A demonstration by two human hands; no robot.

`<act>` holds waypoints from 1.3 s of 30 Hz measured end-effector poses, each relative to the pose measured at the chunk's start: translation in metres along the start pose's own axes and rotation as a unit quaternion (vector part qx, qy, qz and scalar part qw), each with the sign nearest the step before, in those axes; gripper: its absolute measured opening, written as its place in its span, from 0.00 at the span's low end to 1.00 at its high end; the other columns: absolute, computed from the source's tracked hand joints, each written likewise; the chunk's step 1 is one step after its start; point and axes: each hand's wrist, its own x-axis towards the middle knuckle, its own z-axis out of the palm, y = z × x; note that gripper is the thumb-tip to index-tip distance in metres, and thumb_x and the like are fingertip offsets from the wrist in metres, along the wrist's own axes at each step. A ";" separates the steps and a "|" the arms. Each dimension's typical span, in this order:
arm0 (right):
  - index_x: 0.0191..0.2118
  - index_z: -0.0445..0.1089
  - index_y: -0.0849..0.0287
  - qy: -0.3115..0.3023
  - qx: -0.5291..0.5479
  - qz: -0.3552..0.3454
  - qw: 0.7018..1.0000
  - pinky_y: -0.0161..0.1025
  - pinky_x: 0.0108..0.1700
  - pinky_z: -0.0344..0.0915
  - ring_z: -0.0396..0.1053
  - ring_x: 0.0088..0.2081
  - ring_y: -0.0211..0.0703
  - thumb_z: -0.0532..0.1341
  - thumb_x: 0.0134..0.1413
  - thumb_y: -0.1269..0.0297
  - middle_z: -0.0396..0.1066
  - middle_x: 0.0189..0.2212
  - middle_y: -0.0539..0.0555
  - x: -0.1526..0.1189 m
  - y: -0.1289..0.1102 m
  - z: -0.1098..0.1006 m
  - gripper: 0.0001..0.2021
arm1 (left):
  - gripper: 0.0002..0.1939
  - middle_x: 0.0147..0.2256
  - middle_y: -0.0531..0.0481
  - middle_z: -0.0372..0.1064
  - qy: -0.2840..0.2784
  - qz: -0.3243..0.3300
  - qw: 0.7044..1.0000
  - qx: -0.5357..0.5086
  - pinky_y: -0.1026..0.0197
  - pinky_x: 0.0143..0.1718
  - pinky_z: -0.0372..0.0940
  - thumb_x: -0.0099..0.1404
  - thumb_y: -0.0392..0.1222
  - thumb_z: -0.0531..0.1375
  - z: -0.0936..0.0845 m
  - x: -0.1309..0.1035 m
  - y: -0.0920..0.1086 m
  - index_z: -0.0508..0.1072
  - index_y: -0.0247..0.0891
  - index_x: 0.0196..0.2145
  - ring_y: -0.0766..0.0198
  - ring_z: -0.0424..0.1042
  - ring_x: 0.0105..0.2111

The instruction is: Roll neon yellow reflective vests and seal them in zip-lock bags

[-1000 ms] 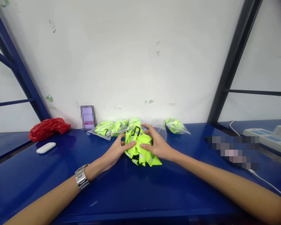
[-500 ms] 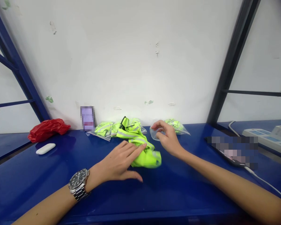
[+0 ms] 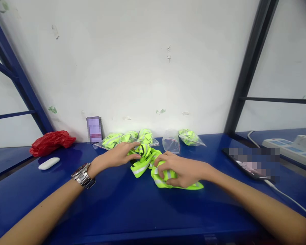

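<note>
A crumpled neon-yellow reflective vest (image 3: pixel 145 163) with silver stripes lies on the blue shelf top (image 3: pixel 132 207). My right hand (image 3: pixel 180 169) is curled over its right part and grips the fabric. My left hand (image 3: pixel 117 156), with a metal watch on the wrist, presses flat on the vest's far left end, fingers pointing right. An empty clear zip bag (image 3: pixel 171 144) lies just behind the vest. Several bagged neon vests (image 3: pixel 127 137) sit along the wall, and one more bagged vest (image 3: pixel 191 136) sits to the right.
A red plastic bag (image 3: pixel 49 141) and a small white oval object (image 3: pixel 49 163) lie at the left. A phone with a cable (image 3: pixel 252 163) and a white power strip (image 3: pixel 293 148) are at the right. Dark shelf posts rise on both sides.
My right hand left the clear bag and came down onto the vest, gripping it. My left hand moved farther back onto the vest's left end. The vest has spread wider to the right.
</note>
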 end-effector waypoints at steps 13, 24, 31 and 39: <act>0.41 0.69 0.56 0.150 0.031 0.095 0.984 0.47 0.46 0.63 0.67 0.43 0.49 0.60 0.48 0.67 0.70 0.42 0.56 -0.020 0.013 -0.010 0.11 | 0.19 0.27 0.49 0.63 0.153 0.008 0.984 0.097 0.63 0.28 0.54 0.71 0.49 0.47 -0.007 -0.022 -0.006 0.68 0.36 0.30 0.65 0.61 0.26; 0.67 0.41 0.58 -0.025 -0.033 0.202 0.978 0.46 0.44 0.66 0.64 0.51 0.60 0.62 0.49 0.60 0.59 0.56 0.66 -0.038 0.007 0.006 0.42 | 0.11 0.35 0.44 0.66 -0.008 0.118 0.986 0.115 0.57 0.39 0.60 0.70 0.34 0.46 0.007 -0.058 0.038 0.67 0.36 0.36 0.58 0.63 0.36; 0.60 0.55 0.55 0.114 -0.277 0.073 0.951 0.39 0.36 0.62 0.62 0.40 0.48 0.56 0.41 0.83 0.64 0.40 0.58 -0.029 0.015 -0.062 0.37 | 0.15 0.25 0.53 0.63 0.060 0.017 0.992 -0.106 0.67 0.26 0.60 0.71 0.42 0.45 -0.036 -0.071 0.024 0.65 0.36 0.31 0.67 0.63 0.25; 0.61 0.53 0.57 0.192 -0.436 0.113 0.872 0.55 0.55 0.51 0.51 0.59 0.58 0.56 0.56 0.76 0.52 0.60 0.64 0.080 0.091 -0.084 0.27 | 0.12 0.33 0.45 0.71 0.203 0.128 0.967 0.083 0.59 0.35 0.62 0.70 0.36 0.46 -0.028 -0.039 0.048 0.69 0.36 0.42 0.60 0.70 0.32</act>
